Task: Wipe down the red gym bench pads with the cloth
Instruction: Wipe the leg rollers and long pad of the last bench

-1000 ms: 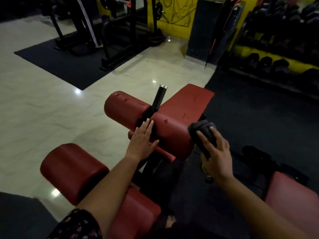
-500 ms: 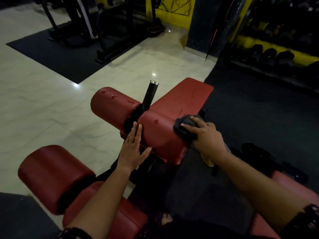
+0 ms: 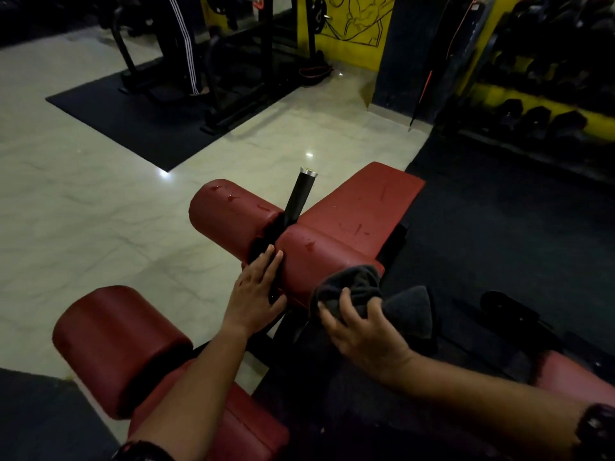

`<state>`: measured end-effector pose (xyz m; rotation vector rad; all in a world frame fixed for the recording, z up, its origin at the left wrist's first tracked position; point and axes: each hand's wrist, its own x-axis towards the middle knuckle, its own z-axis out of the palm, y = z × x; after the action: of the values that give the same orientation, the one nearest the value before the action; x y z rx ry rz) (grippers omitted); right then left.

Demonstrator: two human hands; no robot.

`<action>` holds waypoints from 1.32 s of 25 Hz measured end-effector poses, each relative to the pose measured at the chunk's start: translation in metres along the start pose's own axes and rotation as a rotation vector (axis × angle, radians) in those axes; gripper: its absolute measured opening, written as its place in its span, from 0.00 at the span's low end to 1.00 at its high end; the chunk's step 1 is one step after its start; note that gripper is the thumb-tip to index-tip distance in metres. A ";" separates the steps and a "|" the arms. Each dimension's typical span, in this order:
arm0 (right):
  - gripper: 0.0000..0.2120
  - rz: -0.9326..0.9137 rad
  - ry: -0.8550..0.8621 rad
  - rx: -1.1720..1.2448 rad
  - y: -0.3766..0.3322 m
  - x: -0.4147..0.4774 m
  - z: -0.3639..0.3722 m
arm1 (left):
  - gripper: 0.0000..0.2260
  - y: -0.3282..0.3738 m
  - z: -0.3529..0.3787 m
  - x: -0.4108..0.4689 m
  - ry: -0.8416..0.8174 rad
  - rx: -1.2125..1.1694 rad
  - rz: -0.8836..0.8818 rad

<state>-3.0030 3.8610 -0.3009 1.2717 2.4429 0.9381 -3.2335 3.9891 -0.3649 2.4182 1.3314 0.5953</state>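
Two red roller pads sit either side of a black post [image 3: 299, 197]: the left roller [image 3: 233, 214] and the right roller [image 3: 319, 261]. Beyond them lies the flat red bench pad [image 3: 369, 204]. My left hand [image 3: 256, 294] rests flat, fingers straight, against the inner end of the right roller. My right hand [image 3: 359, 331] grips a dark grey cloth [image 3: 352, 284] bunched against the near right end of that roller, with part of the cloth hanging to the right. Wet spots show on both rollers.
A lower red roller [image 3: 113, 344] and another red pad [image 3: 246, 427] lie near my left forearm. A red pad edge [image 3: 572, 374] shows at right. A dumbbell rack [image 3: 539, 121] lines the right wall. A person's striped trouser leg [image 3: 186, 44] stands by black machines on a mat.
My right hand has pulled the cloth down off the top of the right roller to its near lower end. My left hand stays on the roller's inner end.
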 end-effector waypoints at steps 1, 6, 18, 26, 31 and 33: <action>0.20 0.027 0.006 0.051 0.010 0.009 -0.007 | 0.40 -0.002 -0.002 0.000 -0.002 0.016 -0.006; 0.26 0.525 -0.492 0.712 0.109 0.057 0.005 | 0.39 -0.006 -0.009 -0.006 -0.092 0.068 -0.018; 0.21 -0.053 -0.270 0.022 -0.009 0.049 -0.019 | 0.32 -0.035 -0.040 -0.016 -0.041 0.346 -0.186; 0.23 0.525 -0.550 0.647 0.112 0.125 -0.011 | 0.33 -0.085 -0.100 -0.101 -0.096 0.391 -0.825; 0.23 -0.019 -0.254 0.128 0.004 0.117 -0.034 | 0.33 -0.081 -0.100 -0.102 -0.087 0.372 -0.907; 0.24 -0.196 -0.311 -0.079 -0.022 0.115 -0.033 | 0.33 -0.078 -0.102 -0.098 -0.106 0.389 -0.908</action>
<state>-3.1012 3.9290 -0.2799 1.0403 2.2161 0.7176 -3.3879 3.9531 -0.3332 1.7210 2.3959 -0.0464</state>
